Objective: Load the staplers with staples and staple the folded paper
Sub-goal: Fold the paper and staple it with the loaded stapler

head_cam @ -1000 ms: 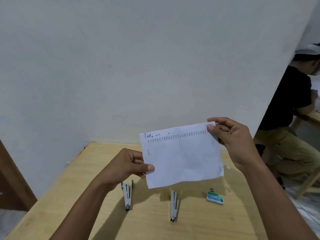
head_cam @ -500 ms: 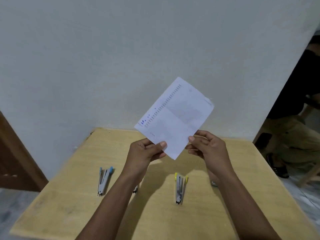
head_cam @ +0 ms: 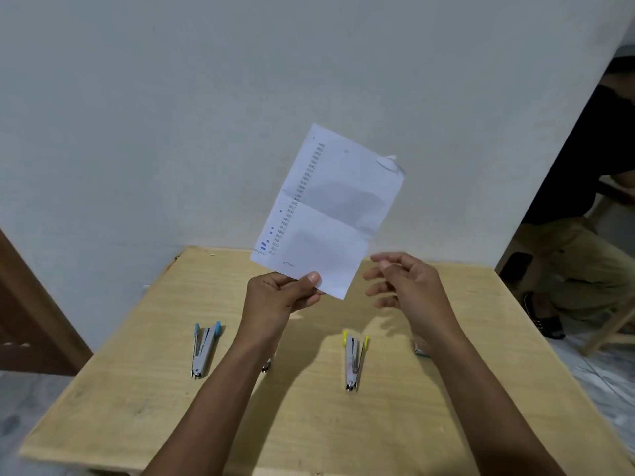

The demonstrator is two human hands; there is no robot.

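Note:
A white folded paper (head_cam: 330,207) with a printed column of numbers stands upright in the air above the wooden table (head_cam: 309,420). My left hand (head_cam: 281,297) pinches its bottom edge between thumb and fingers. My right hand (head_cam: 405,283) hovers just right of the paper, fingers loosely curled, holding nothing. A blue-tipped stapler (head_cam: 204,348) lies opened on the table at the left. A yellow-tipped stapler (head_cam: 354,362) lies opened right of centre. A third stapler (head_cam: 266,365) is mostly hidden under my left forearm. The staple box (head_cam: 421,350) peeks out behind my right wrist.
A white wall rises right behind the table. A brown wooden door (head_cam: 31,317) stands at the left. At the right, a seated person (head_cam: 580,242) in dark top and khaki trousers sits at another wooden table.
My right hand has let go of the paper and drawn off to the right. The paper has turned more upright in my left hand.

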